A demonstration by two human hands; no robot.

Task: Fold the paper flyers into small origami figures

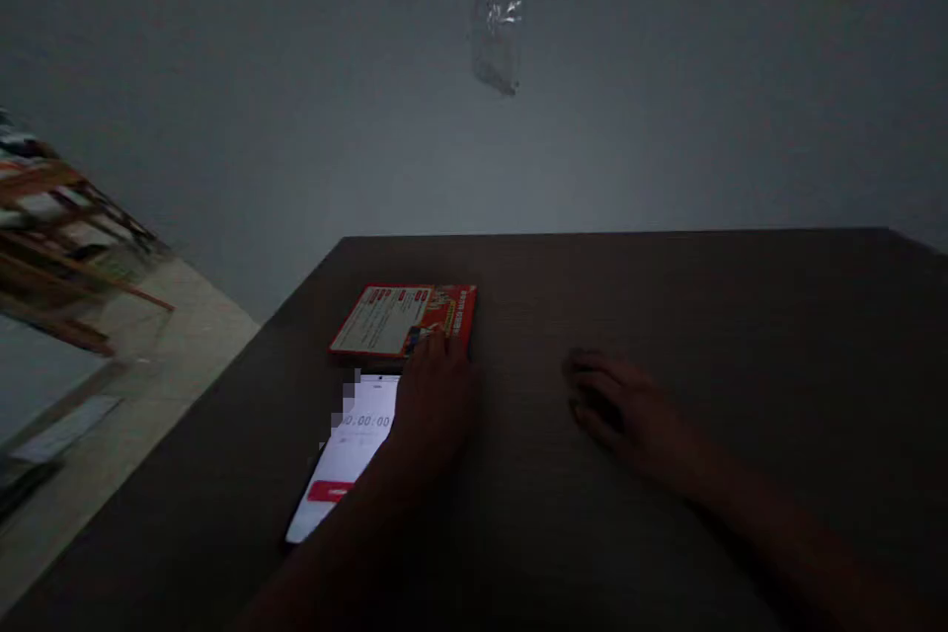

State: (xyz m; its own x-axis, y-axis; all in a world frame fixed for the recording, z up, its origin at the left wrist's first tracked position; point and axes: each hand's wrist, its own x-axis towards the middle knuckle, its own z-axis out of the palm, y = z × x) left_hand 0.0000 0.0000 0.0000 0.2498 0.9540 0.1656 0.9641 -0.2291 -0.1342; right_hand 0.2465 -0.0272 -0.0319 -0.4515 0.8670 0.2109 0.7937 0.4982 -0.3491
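A flat red and cream printed card or thin box [381,324] lies on the dark table, its text too small to read. My left hand [440,395] is palm down, with its outstretched fingertips on the lower right corner of this printed piece. Under my left wrist, partly covered by it, a lit phone [355,444] shows a timer-like screen with zeros and a red button. My right hand [629,405] rests on the table to the right, fingers loosely bent, with a gap between thumb and fingers and nothing visible in it.
The dark brown table [667,296] stands against a grey wall [296,99]. Clear plastic packaging [498,39] hangs on the wall above. At the left are a tiled floor [199,316] and a wooden rack or furniture frame [51,247], blurred. The light is dim.
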